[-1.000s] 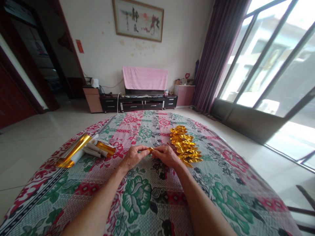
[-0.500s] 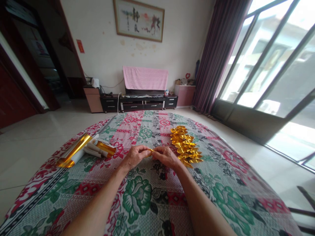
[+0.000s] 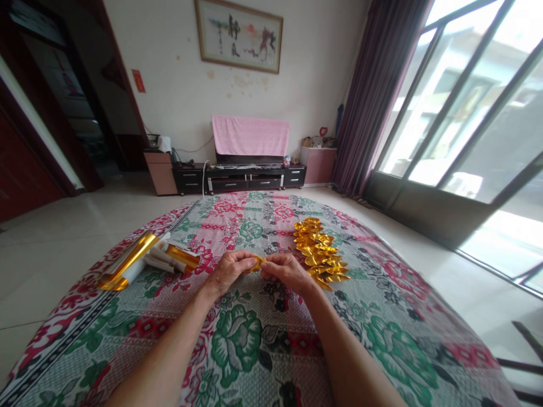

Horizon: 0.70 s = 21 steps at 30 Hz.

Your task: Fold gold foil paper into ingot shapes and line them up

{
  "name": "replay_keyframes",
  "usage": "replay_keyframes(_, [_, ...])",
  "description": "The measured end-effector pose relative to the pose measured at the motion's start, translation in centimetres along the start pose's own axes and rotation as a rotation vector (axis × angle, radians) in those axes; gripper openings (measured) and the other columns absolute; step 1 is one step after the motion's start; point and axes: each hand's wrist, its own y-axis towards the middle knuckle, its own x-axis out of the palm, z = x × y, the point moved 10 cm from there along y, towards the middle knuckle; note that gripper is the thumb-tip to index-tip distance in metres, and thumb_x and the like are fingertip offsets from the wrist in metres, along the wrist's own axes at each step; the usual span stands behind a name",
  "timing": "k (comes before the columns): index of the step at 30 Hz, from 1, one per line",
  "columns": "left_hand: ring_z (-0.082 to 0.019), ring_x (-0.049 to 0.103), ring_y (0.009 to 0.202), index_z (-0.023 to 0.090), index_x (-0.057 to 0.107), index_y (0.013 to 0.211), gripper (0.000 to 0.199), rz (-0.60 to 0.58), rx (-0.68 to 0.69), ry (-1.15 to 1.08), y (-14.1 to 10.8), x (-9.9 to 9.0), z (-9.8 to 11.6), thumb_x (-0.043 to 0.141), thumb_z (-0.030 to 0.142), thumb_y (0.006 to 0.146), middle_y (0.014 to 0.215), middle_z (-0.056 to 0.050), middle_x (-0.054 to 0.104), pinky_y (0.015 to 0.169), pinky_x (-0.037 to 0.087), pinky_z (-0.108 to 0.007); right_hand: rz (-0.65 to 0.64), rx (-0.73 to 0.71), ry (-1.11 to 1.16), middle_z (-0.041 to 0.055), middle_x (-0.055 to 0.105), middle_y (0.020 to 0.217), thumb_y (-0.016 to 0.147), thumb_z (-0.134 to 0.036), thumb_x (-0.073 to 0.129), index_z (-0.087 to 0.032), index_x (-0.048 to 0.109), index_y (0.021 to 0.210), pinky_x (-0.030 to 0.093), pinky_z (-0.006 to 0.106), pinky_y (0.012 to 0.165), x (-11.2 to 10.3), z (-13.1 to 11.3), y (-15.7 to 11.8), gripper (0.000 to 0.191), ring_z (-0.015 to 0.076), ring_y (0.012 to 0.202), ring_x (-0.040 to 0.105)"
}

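Between my two hands is a small piece of gold foil paper point(image 3: 257, 263), mostly covered by the fingers. My left hand point(image 3: 232, 270) pinches its left end between thumb and fingers. At the other end, my right hand point(image 3: 285, 271) has its thumb and fingertips closed on the foil. Just right of my right hand lies a cluster of folded gold foil pieces point(image 3: 318, 251) with pointed ends, set in overlapping rows. Off to the left rest rolled sheets of gold foil paper point(image 3: 136, 257) with white backs, some loosely curled.
A flowered cloth point(image 3: 237, 345) in red, green and grey covers the round table. Beyond its far edge stands a low black cabinet point(image 3: 246, 182) with a pink cloth point(image 3: 250, 134) over a screen. Glass doors point(image 3: 458, 102) and a purple curtain point(image 3: 365, 96) are at the right.
More of the gold foil shows between my fingertips now, and my fingers have shifted slightly on it. The foil rolls and the folded pieces stay where they were.
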Motion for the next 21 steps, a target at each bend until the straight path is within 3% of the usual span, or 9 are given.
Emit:
replay_keyframes(5, [-0.011,0.056,0.059,0.012,0.067,0.084,0.028,0.053,0.019,-0.035,0.1,-0.5,0.0,0.070,0.031,0.064,0.066,-0.001,0.066,0.058,0.041,-0.021,0.057,0.002,0.111,-0.0023,0.058,0.064,0.073,-0.041,0.064,-0.016,0.066,0.088,0.034,0.019,0.051,-0.2,0.4,0.2,0.029,0.0069,0.053,0.044])
replay_keyframes(12, [-0.012,0.056,0.060,0.013,0.067,0.083,0.026,0.007,0.085,0.034,0.0,0.1,0.6,0.066,0.034,0.068,0.066,-0.002,0.066,0.058,0.041,-0.022,0.106,-0.076,0.129,-0.0008,0.058,0.064,0.077,-0.042,0.059,-0.014,0.068,0.075,0.038,0.021,0.056,-0.3,0.1,0.2,0.029,0.0089,0.057,0.047])
replay_keyframes(21, [-0.013,0.059,0.059,0.012,0.065,0.087,0.029,-0.033,0.008,-0.032,-0.2,0.5,0.0,0.068,0.032,0.066,0.066,-0.003,0.066,0.060,0.044,-0.024,0.112,-0.030,0.205,-0.0004,0.059,0.061,0.074,-0.045,0.061,-0.013,0.066,0.071,0.039,0.022,0.056,-0.3,0.6,0.1,0.032,0.0085,0.054,0.047])
